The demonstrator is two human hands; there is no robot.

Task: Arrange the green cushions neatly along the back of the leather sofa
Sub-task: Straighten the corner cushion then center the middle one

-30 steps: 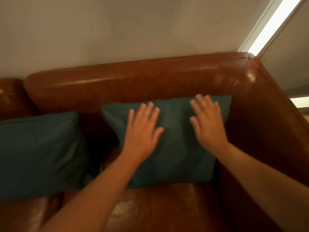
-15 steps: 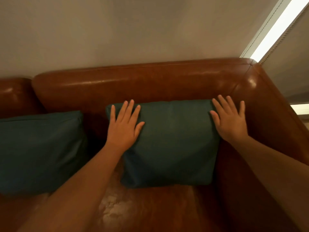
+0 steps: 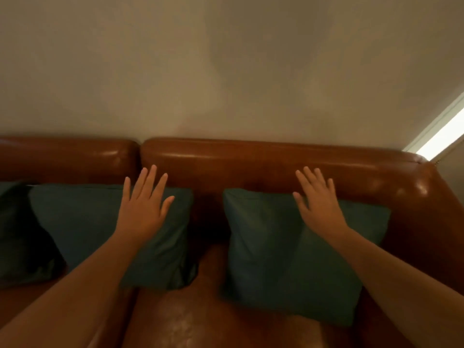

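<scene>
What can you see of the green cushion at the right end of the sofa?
The right green cushion is a square, dark green pillow of smooth, softly creased fabric. It stands tilted, leaning on the brown leather sofa backrest, its bottom edge on the seat, close to the right armrest. The right hand lies flat over its upper edge, fingers straight. A gap separates it from the middle cushion.

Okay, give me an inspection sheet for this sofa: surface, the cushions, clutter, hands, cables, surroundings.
Surface: brown leather sofa, glossy, seat worn pale near the front.
Job's things: right cushion leans on the backrest at the sofa's right end; middle cushion beside it, a gap between them; left cushion at the picture's edge, partly cut off.
Clutter: nothing seen.
Hands: left hand flat, fingers spread, over the middle cushion; right hand flat over the right cushion's top edge.
Cables: nothing seen.
Surroundings: plain beige wall; bright window strip at right.
</scene>
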